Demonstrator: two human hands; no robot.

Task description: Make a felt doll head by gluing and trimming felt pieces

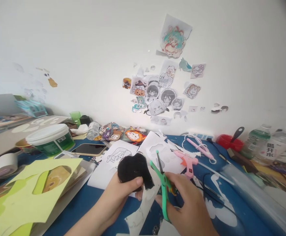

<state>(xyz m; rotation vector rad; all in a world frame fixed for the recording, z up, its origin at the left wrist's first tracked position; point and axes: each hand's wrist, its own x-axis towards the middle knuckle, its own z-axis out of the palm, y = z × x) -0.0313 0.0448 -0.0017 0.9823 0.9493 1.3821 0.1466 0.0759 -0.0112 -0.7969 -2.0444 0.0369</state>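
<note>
My left hand (pixel 124 191) grips a black cutout piece (pixel 135 167), thumb on its near face and fingers behind. The piece has a rounded, lobed top edge; its material is hard to make out. A pale strip of paper (pixel 141 206) hangs down from its right side. In my right hand (pixel 182 200) are green-handled scissors (pixel 164 183), blades parted and pointing up and left, just right of the black piece. Behind both hands lies white paper with a line drawing (pixel 119 155), partly covered by the black piece.
A pink glue gun (pixel 188 162) lies behind my right hand. At left are a phone (pixel 90 149), a white-lidded tub (pixel 51 137) and cut yellow sheets (pixel 30 186). Bottles (pixel 257 141), a red bowl (pixel 227 142) and a clear plastic roll (pixel 258 193) stand or lie at right.
</note>
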